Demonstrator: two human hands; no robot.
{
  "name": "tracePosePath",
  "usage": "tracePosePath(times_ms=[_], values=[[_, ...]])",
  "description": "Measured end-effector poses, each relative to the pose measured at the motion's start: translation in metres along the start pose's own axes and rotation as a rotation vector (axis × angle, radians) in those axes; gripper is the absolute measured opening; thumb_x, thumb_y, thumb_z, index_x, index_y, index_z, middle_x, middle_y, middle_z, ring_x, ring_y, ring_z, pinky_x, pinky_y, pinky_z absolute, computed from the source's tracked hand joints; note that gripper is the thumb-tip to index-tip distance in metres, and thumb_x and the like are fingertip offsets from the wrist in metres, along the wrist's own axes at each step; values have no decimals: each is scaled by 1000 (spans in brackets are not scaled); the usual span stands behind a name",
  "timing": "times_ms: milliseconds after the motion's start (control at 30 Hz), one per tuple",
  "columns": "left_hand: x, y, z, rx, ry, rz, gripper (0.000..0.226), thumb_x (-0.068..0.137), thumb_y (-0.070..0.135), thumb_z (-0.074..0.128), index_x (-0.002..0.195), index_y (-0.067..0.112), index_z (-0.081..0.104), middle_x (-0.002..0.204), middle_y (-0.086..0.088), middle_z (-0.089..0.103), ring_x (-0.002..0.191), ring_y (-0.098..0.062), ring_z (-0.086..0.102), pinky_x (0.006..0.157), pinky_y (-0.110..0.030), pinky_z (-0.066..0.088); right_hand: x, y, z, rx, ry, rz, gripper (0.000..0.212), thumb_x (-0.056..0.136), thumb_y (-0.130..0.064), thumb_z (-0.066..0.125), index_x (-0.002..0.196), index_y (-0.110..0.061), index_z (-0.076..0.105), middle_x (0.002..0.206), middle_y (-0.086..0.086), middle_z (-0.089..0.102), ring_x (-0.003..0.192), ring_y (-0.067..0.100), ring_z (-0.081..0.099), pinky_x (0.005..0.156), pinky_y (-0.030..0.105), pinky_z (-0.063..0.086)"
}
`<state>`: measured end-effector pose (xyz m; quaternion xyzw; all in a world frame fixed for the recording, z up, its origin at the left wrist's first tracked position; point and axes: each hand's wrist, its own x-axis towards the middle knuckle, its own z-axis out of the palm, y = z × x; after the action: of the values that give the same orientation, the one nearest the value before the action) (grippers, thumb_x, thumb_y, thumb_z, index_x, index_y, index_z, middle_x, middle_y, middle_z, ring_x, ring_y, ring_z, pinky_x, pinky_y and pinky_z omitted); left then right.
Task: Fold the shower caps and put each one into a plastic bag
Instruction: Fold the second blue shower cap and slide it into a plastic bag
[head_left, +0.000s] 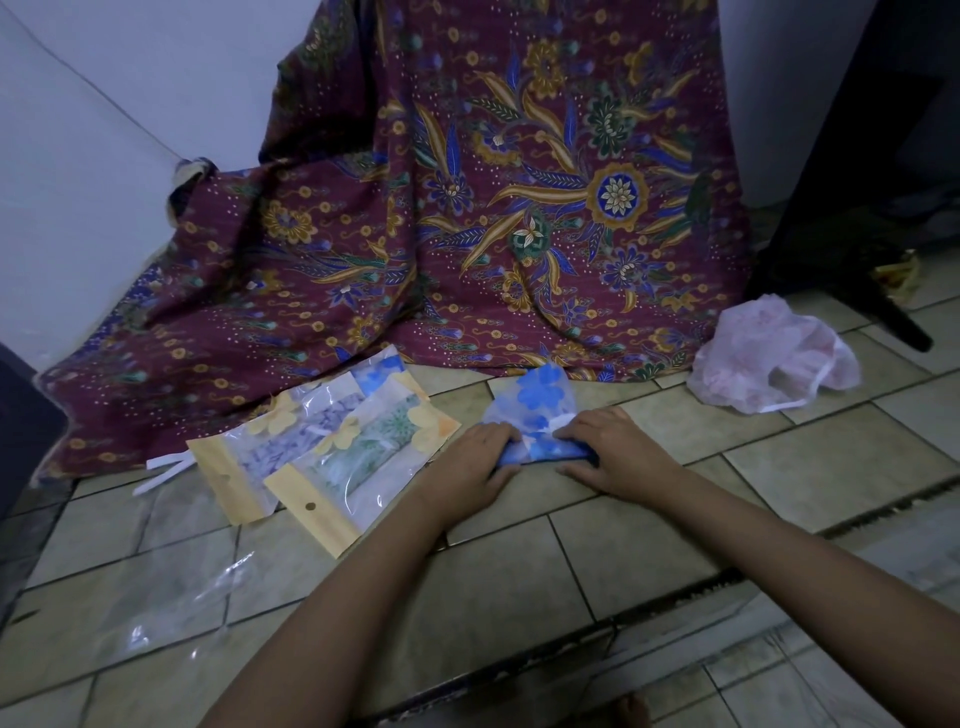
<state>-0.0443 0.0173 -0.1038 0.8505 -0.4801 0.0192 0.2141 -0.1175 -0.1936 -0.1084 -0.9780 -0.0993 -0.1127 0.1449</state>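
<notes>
Your left hand (475, 460) and right hand (610, 452) hold a clenched grip round the half-rolled blue shower cap (543, 405) on the floor (675, 525); filled bags (332, 447) lie just left, and the pink shower cap (774, 358) is not yet folded.

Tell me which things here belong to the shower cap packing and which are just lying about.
Job: blue flowered shower cap, held by left hand and right hand; pink shower cap; packed bags with yellow headers; empty clear plastic bag.
Lying about: batik cloth; black stand leg.
</notes>
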Motion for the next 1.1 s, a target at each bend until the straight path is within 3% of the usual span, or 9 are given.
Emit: tracePosePath(times_ms=[100, 233, 367, 500, 600, 733, 900, 1000, 1100], values=[[4, 0, -6, -114, 13, -87, 23, 93, 31, 50, 102, 10, 54, 101, -7, 64, 91, -23, 58, 76, -28, 39, 5, 2, -3, 132, 51, 72, 29, 77, -35, 59, 90, -10, 69, 86, 5, 71, 80, 26, 65, 71, 23, 36], [9, 4, -14, -200, 19, -196, 38, 89, 41, 42, 101, 8, 56, 96, -9, 67, 85, -24, 61, 72, -32, 43, 9, -1, -1, 352, 157, 225, 15, 84, -19, 65, 93, -8, 61, 86, 3, 66, 77, 25, 60, 62, 26, 33], [13, 5, -15, -217, 82, -252, 23, 96, 21, 48, 93, 1, 58, 87, -19, 64, 82, -31, 59, 62, -30, 31, 15, -4, -1, 489, 153, 297, 12, 86, -13, 63, 90, -13, 52, 87, 6, 60, 72, 23, 53, 63, 30, 32], [17, 9, -11, -85, 91, -309, 27, 97, 20, 45, 89, -1, 61, 87, -21, 60, 89, -35, 55, 69, -34, 34, 20, -7, 0, 478, 110, 318, 10, 90, -14, 58, 93, -14, 48, 87, 1, 55, 73, 20, 50, 60, 28, 25], [20, 11, -9, 240, 14, -379, 33, 100, 29, 36, 103, 10, 63, 98, -12, 61, 99, -29, 54, 79, -35, 38, 24, -10, -2, 475, 110, 385, 15, 88, -17, 59, 96, -12, 47, 82, 0, 56, 64, 16, 48, 60, 30, 27], [19, 13, -6, 549, 57, -344, 23, 78, 27, 45, 81, 23, 68, 72, 1, 60, 68, -21, 57, 64, -31, 38, 31, -15, 2, 307, 36, 437, 23, 89, -23, 58, 101, -11, 43, 93, 10, 59, 82, 29, 55, 67, 35, 36], [19, 16, -3, 526, 45, -91, 27, 72, 19, 38, 83, 19, 63, 77, -2, 59, 67, -23, 58, 68, -35, 34, 30, -20, 0, -6, 37, 466, 25, 88, -31, 58, 107, -17, 49, 107, 7, 50, 103, 26, 48, 83, 37, 36], [17, 8, 1, 372, -11, -3, 28, 74, 19, 39, 83, 12, 64, 78, -5, 61, 66, -23, 61, 62, -29, 46, 28, -22, 12, -280, 224, 204, 12, 76, -17, 54, 86, -14, 61, 91, 10, 57, 87, 30, 55, 73, 38, 40], [10, 3, 1, 197, -34, -35, 35, 85, 24, 42, 105, 6, 64, 93, -11, 62, 83, -27, 62, 70, -27, 49, 27, -18, 15, -398, 223, 52, 23, 68, -20, 43, 71, -17, 65, 75, 4, 62, 76, 23, 54, 70, 34, 32]])
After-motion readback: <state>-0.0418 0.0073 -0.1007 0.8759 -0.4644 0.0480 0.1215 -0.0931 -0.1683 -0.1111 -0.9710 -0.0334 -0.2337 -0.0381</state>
